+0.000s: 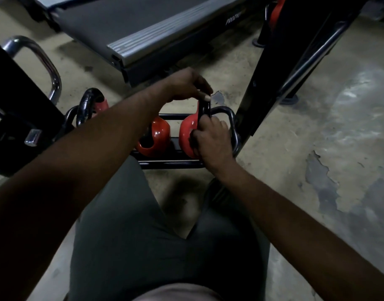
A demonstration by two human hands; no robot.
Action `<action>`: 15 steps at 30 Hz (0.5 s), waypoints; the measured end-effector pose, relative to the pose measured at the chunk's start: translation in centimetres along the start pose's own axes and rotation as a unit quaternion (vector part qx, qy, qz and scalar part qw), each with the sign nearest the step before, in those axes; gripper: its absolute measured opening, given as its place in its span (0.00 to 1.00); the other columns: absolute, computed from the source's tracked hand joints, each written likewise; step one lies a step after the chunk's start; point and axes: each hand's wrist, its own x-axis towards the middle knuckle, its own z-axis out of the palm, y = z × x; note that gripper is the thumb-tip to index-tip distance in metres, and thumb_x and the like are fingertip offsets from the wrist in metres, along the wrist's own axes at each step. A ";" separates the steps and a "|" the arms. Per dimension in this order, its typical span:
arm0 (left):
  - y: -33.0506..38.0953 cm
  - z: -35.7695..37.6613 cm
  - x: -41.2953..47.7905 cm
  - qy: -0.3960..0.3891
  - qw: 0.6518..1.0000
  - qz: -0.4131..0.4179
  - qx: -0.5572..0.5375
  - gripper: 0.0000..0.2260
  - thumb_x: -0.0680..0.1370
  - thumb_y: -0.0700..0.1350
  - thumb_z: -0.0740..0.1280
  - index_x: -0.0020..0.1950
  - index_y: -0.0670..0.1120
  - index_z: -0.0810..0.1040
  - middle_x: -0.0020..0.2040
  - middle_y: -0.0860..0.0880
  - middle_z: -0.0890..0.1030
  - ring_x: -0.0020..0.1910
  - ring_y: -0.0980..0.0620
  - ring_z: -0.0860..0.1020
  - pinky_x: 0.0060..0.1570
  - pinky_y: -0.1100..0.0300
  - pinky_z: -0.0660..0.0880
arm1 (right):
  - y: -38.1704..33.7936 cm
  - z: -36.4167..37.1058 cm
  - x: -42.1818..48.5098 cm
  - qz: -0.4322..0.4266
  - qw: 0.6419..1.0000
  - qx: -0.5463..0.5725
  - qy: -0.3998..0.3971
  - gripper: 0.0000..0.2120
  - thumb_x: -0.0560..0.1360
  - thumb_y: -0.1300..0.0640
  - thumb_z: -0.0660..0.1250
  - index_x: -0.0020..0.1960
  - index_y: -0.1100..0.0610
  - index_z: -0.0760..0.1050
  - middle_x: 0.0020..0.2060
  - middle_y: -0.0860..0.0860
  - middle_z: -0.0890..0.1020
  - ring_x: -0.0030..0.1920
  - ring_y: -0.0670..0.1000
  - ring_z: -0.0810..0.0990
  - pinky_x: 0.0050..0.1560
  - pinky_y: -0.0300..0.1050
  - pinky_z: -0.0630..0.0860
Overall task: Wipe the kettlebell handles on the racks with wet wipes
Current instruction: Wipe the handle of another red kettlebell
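Note:
A low black rack (171, 164) on the floor holds three red kettlebells with black handles. My left hand (186, 85) pinches the top of the black handle (203, 109) of the rightmost kettlebell (186, 132). My right hand (210, 140) is closed around the lower part of the same handle, against the red body. No wet wipe shows clearly; the fingers hide whatever lies under them. A second kettlebell (157, 135) sits in the middle of the rack. A third kettlebell (91, 103) stands at the left end, partly behind my left forearm.
A treadmill (143, 29) lies just beyond the rack. A slanted black machine frame (284, 72) rises right beside the rack's right end. A black pad (17, 105) and a chrome bar (43, 59) crowd the left. My bent legs fill the foreground.

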 end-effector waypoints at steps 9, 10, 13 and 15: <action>-0.1 0.2 -0.1 0.011 1.000 -0.002 0.016 0.15 0.77 0.46 0.71 0.63 0.48 0.80 0.67 0.52 0.77 0.67 0.56 0.73 0.64 0.59 0.66 | 0.7 1.5 -3.8 0.012 0.994 0.086 0.061 0.09 0.70 0.56 0.76 0.50 0.55 0.83 0.45 0.54 0.77 0.44 0.56 0.76 0.40 0.48 0.73; -0.2 0.3 -0.1 0.012 1.000 -0.002 0.015 0.15 0.77 0.46 0.71 0.63 0.48 0.80 0.67 0.52 0.77 0.67 0.56 0.73 0.65 0.59 0.65 | 0.6 1.5 -4.2 0.038 0.990 0.121 0.066 0.08 0.71 0.57 0.75 0.50 0.55 0.83 0.44 0.53 0.77 0.44 0.54 0.76 0.39 0.47 0.74; -0.6 0.4 -0.1 0.010 1.000 0.004 -0.013 0.15 0.76 0.45 0.72 0.62 0.47 0.81 0.67 0.50 0.77 0.68 0.57 0.73 0.69 0.57 0.66 | 0.0 0.8 -5.2 0.165 0.942 0.283 0.064 0.08 0.72 0.62 0.73 0.49 0.51 0.82 0.46 0.48 0.79 0.47 0.47 0.78 0.45 0.38 0.75; -0.9 0.4 -0.1 0.014 1.000 0.005 -0.023 0.15 0.75 0.45 0.73 0.62 0.47 0.81 0.68 0.50 0.77 0.68 0.57 0.72 0.70 0.56 0.66 | 0.0 0.3 -5.3 0.235 0.888 0.387 0.074 0.11 0.72 0.68 0.70 0.47 0.53 0.81 0.47 0.48 0.82 0.49 0.46 0.81 0.50 0.35 0.76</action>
